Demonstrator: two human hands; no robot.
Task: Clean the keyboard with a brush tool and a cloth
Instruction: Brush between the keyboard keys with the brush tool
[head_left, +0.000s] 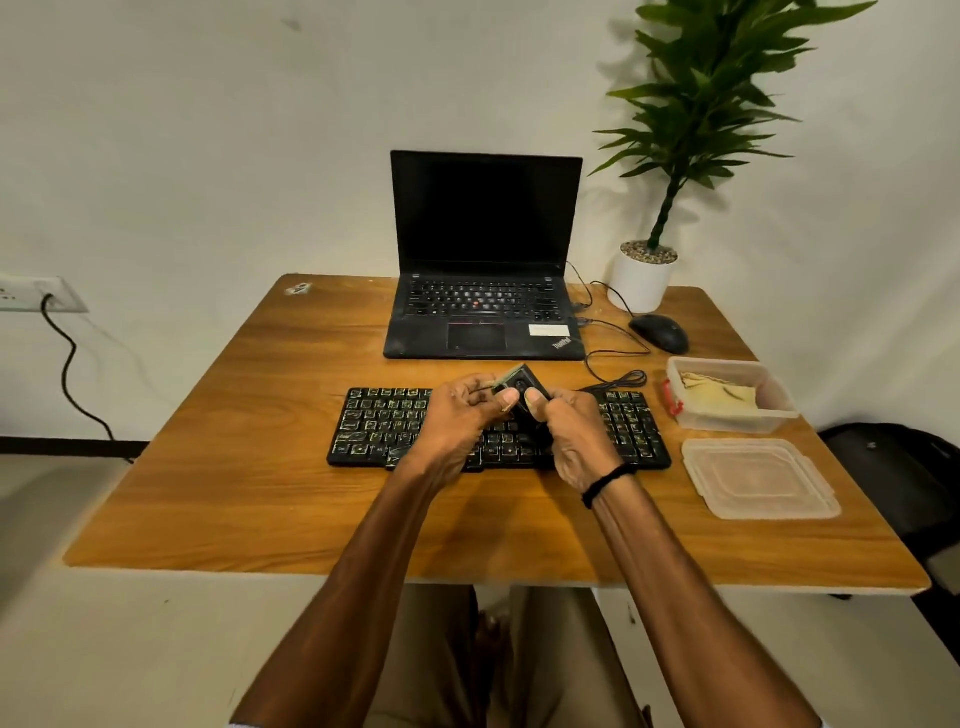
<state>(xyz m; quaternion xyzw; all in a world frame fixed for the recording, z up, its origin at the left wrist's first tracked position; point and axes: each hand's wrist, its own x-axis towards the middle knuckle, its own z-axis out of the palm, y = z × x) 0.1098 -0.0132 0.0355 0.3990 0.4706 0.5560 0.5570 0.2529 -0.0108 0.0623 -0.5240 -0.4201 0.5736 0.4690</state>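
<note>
Forearms (363, 597) stretched over table (260, 509). Keyboard (374, 426) directly beneath left hand (462, 410) and right hand (571, 431), long axis left to right, keys speckled pale. Tub (727, 422) with cloth (722, 397) off right, nearer right hand. Both hands curled round brush tool (522, 389), thumbs pinching it above keyboard's middle; probably readying it to sweep along rows.
</note>
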